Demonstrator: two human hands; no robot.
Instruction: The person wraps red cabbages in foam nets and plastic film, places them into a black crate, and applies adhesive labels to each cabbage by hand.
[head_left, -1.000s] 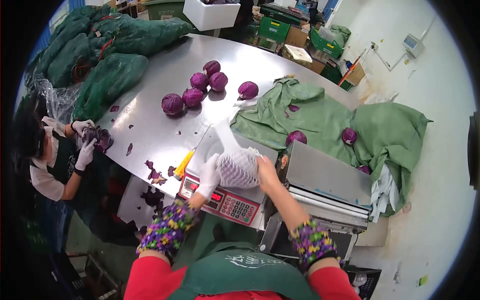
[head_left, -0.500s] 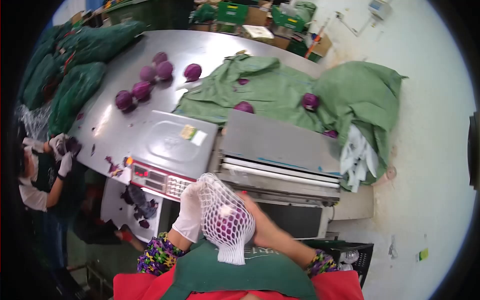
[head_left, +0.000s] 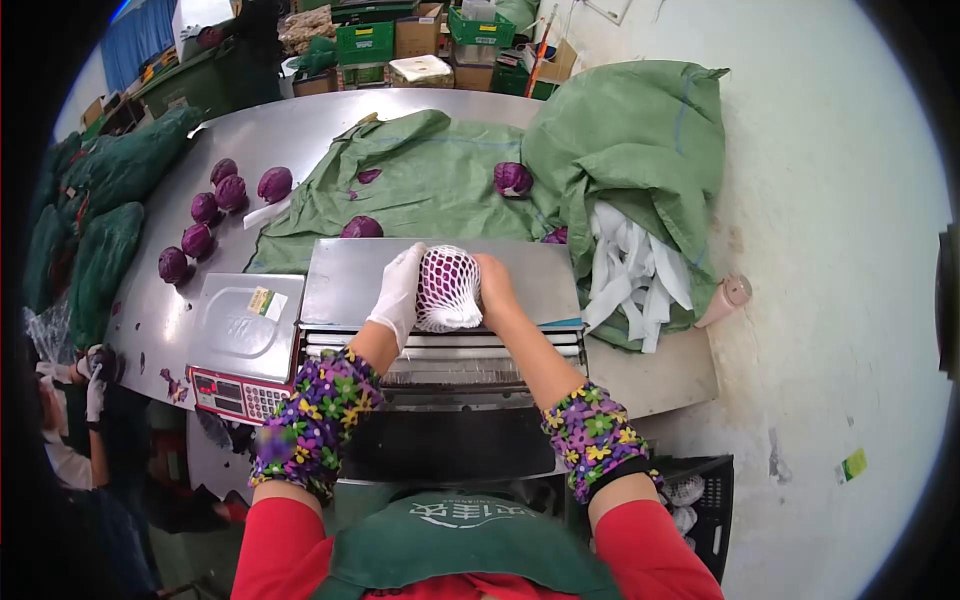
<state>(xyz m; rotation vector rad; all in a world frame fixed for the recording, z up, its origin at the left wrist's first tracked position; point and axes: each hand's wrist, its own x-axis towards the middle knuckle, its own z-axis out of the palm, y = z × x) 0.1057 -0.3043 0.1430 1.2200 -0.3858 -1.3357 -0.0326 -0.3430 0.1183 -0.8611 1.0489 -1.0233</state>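
A purple cabbage in a white foam net is held between my two hands, over the flat metal plate of the wrapping machine. My left hand, in a white glove, presses on the cabbage's left side. Against its right side my bare right hand is curled. The loose end of the net points toward me. Film rollers lie just below the hands. Beyond the plate, another purple cabbage sits at the edge of a green sack.
A scale stands left of the machine, with several cabbages beyond it. Foam nets spill from a green sack at right, near a pink bottle. A co-worker's gloved hands are at far left. A black crate stands lower right.
Both hands have carried the netted cabbage forward, away from my apron and over the metal plate. The view has shifted, so the table and machine appear further left.
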